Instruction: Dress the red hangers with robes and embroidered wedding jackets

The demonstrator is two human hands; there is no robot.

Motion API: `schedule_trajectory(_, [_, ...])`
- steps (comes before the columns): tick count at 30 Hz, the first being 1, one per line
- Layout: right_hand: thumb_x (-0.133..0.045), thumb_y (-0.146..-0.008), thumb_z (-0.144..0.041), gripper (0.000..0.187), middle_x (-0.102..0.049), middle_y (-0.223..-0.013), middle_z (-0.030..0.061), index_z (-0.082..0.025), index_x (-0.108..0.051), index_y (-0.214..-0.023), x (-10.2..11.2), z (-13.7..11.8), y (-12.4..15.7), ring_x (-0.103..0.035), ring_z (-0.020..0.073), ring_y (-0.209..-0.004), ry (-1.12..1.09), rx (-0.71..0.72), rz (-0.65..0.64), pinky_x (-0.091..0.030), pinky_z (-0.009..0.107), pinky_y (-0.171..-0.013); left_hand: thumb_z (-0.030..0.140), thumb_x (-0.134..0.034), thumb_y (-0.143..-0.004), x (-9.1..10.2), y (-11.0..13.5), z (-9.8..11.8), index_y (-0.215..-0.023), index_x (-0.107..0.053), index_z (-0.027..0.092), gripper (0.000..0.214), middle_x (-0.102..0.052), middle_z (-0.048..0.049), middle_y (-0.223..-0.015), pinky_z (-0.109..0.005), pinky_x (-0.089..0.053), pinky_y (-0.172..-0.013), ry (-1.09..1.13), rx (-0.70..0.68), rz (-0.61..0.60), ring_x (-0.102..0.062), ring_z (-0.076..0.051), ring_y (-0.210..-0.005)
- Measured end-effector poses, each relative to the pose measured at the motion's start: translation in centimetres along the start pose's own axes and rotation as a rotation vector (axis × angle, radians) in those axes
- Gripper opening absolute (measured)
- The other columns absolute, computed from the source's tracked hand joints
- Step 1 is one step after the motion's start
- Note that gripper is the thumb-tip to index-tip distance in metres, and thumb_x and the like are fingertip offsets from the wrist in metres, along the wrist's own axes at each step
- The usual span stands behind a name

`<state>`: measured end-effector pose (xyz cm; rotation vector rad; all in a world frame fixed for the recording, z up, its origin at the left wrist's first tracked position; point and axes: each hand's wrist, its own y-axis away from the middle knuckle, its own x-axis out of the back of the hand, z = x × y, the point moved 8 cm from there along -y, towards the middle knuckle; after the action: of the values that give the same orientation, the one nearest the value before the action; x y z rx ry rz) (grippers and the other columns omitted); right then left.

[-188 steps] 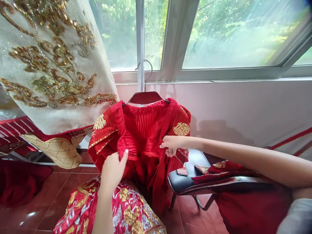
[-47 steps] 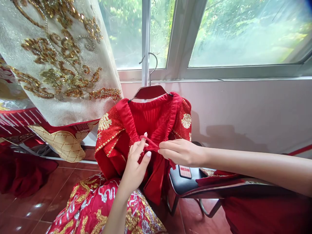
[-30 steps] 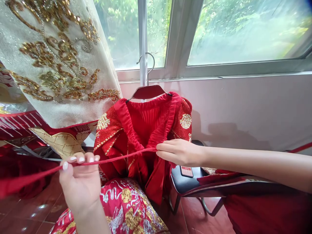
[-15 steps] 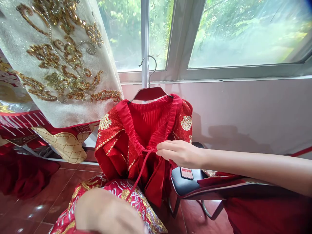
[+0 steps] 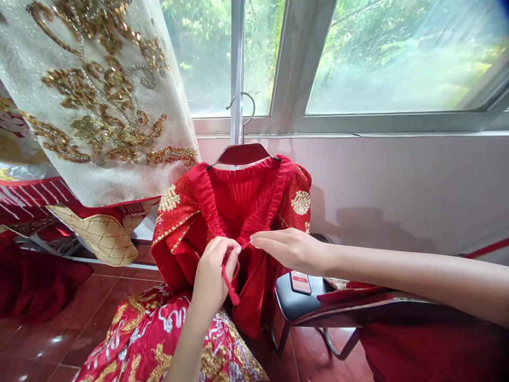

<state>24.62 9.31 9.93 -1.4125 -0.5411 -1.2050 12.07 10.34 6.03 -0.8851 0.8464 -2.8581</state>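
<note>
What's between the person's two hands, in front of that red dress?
In the head view, a red cord spans the narrow gap; the left hand and right hand both pinch it, its end dangling, with the red dress behind.

Red garment (image 5: 178,223) with gold sequin emblems, hanging upright, front open, thin red cord (image 5: 229,283) drooping at its middle

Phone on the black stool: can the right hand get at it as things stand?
Probably yes. The phone lies uncovered on the stool seat, just below the right hand, with nothing between. But that hand is pinching the red garment at the cord, so it would have to let go first.
</note>
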Motion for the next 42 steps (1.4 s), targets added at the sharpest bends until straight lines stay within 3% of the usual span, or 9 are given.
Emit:
schedule_trajectory(5, [-0.038,-0.092,-0.01,0.023,-0.066,-0.077,0.0067,-0.011,-0.061,-0.094,-0.3,1.1,-0.5,-0.058,0.0137,-0.059,0.148,-0.184,-0.242,-0.033,0.025,-0.048,0.034,-0.042,-0.094,0.4,0.2,-1.0,-0.082,-0.053,0.019,0.022,-0.054,0.0,-0.079,-0.025,-0.04,-0.07,0.197,0.155,-0.017,-0.049,-0.013,-0.073])
schedule_trajectory(9, [-0.047,-0.082,-0.005,0.018,-0.062,-0.063,0.0031,-0.015,-0.061,-0.076,0.1,2.4,-0.4,-0.057,0.0132,-0.054,0.15,-0.423,-0.513,-0.02,0.026,-0.046,0.038,-0.048,-0.091,-0.1,0.4,-2.5,-0.082,-0.056,0.017,0.024,-0.054,-0.0012,-0.076,-0.024,-0.041,-0.07,0.63,0.314,-0.051,-0.049,-0.013,-0.072])
schedule_trajectory(14, [-0.048,-0.079,-0.008,0.019,-0.067,-0.075,0.0079,-0.015,-0.065,-0.075,-0.4,4.6,0.7,-0.064,0.0194,-0.067,0.151,-0.542,-0.691,-0.024,0.026,-0.05,0.026,-0.065,-0.08,0.1,0.6,-4.2,-0.083,-0.059,0.014,0.014,-0.049,-0.001,-0.071,-0.024,-0.044,-0.063,1.206,0.498,0.038,-0.049,-0.012,-0.067])
schedule_trajectory(19, [-0.047,-0.08,-0.013,0.024,-0.07,-0.088,0.0082,-0.018,-0.07,-0.082,-0.3,7.1,1.5,-0.065,0.0221,-0.079,0.083,-0.654,-0.804,-0.03,0.026,-0.053,0.013,-0.064,-0.076,2.6,0.3,-4.4,-0.073,-0.052,0.014,0.012,-0.043,0.0018,-0.068,-0.022,-0.044,-0.059,1.45,0.44,0.185,-0.046,-0.009,-0.063])
schedule_trajectory(24, [-0.044,-0.077,-0.008,0.028,-0.065,-0.061,0.0026,-0.018,-0.07,-0.075,2.0,10.5,2.5,-0.059,0.0138,-0.057,-0.046,-0.848,-0.84,-0.035,0.024,-0.055,0.007,-0.06,-0.077,6.6,-0.1,-3.8,-0.081,-0.046,0.019,0.019,-0.047,0.0043,-0.071,-0.016,-0.045,-0.063,1.661,0.203,0.346,-0.049,-0.006,-0.064])
schedule_trajectory(28, [-0.045,-0.079,-0.013,0.023,-0.065,-0.067,0.0021,-0.018,-0.066,-0.07,3.2,13.8,3.1,-0.055,0.0124,-0.057,-0.025,-0.884,-0.7,-0.036,0.025,-0.058,0.014,-0.065,-0.075,8.6,-0.8,-3.5,-0.074,-0.047,0.019,0.019,-0.048,0.0052,-0.069,-0.018,-0.048,-0.069,1.465,0.06,0.483,-0.052,-0.007,-0.065])
schedule_trajectory(32, [-0.045,-0.08,-0.017,0.021,-0.066,-0.077,0.0043,-0.016,-0.065,-0.078,4.4,14.5,1.7,-0.054,0.0133,-0.066,-0.039,-0.782,-0.355,-0.038,0.027,-0.063,0.032,-0.071,-0.072,8.4,-1.6,-2.1,-0.071,-0.051,0.02,0.024,-0.057,0.0013,-0.082,-0.028,-0.05,-0.079,1.156,-0.024,0.51,-0.06,-0.014,-0.084])
schedule_trajectory(37, [-0.044,-0.079,-0.021,0.019,-0.064,-0.114,0.0127,-0.013,-0.055,-0.066,4.6,11.6,-0.2,-0.059,0.0132,-0.083,-0.716,-0.627,-0.065,-0.046,0.029,-0.073,0.049,-0.062,-0.075,6.0,-3.4,0.2,-0.061,-0.041,0.019,0.039,-0.031,0.0072,-0.047,-0.027,-0.045,-0.054,1.101,-0.041,0.173,-0.036,-0.008,-0.041])
schedule_trajectory(42, [-0.045,-0.078,-0.02,0.017,-0.069,-0.104,0.0088,-0.014,-0.057,-0.068,1.5,8.5,-0.4,-0.06,0.013,-0.087,-0.97,-0.521,-0.276,-0.046,0.026,-0.076,0.061,-0.062,-0.065,3.6,-3.7,1.2,-0.079,-0.059,0.019,0.045,-0.045,0.0013,-0.062,-0.025,-0.034,-0.05,0.627,-0.018,-0.246,-0.039,-0.011,-0.053])
